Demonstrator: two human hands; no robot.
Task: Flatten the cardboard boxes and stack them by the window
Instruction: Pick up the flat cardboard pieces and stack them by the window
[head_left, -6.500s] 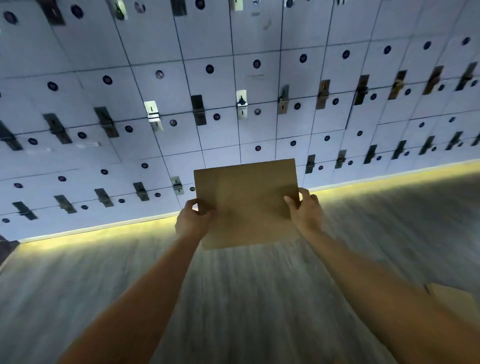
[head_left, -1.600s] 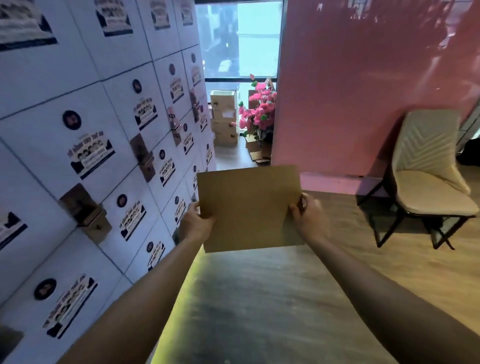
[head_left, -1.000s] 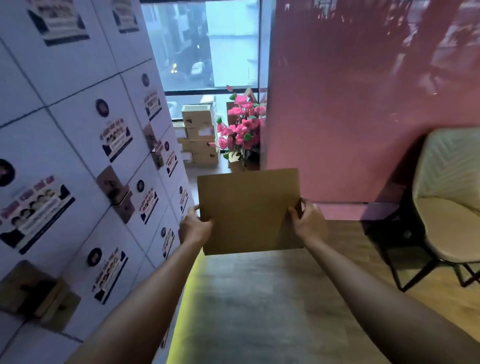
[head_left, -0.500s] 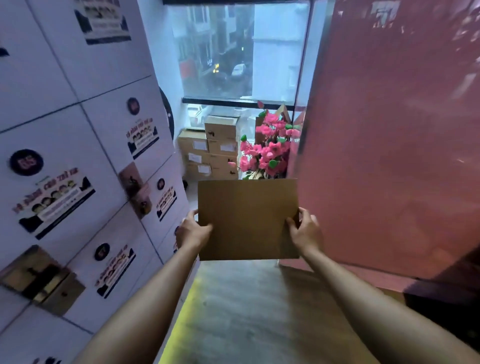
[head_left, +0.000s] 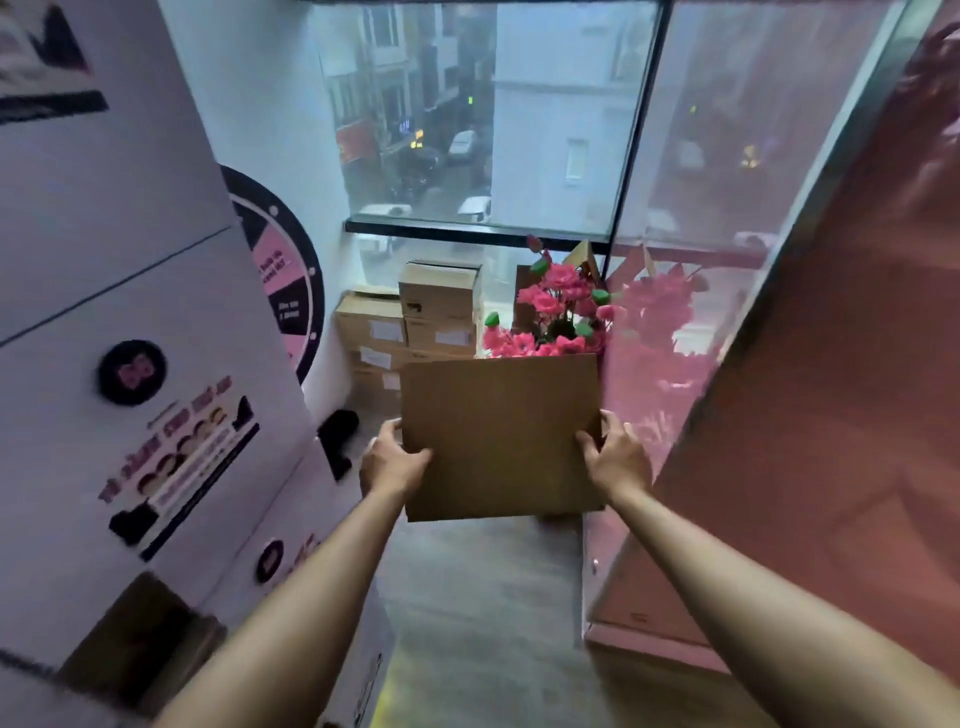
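Note:
A flattened brown cardboard box (head_left: 501, 436) is held out in front of me, above the floor. My left hand (head_left: 390, 461) grips its left edge and my right hand (head_left: 615, 457) grips its right edge, thumbs on the near face. Beyond it is the window (head_left: 483, 114), with a stack of closed cardboard boxes (head_left: 415, 322) on the floor beneath it. The flat box hides the floor just under the window.
White locker doors (head_left: 130, 364) line the left side, with a round black and pink wheel (head_left: 283, 275) on the wall. A pink wall (head_left: 831, 364) closes the right side. Pink flowers (head_left: 556, 317) stand right of the stacked boxes. Grey floor (head_left: 483, 597) runs between the walls.
I have walked from the lockers down the narrow passage; the window, stacked boxes and flowers are much nearer. Both hands keep the same grip on the flat box.

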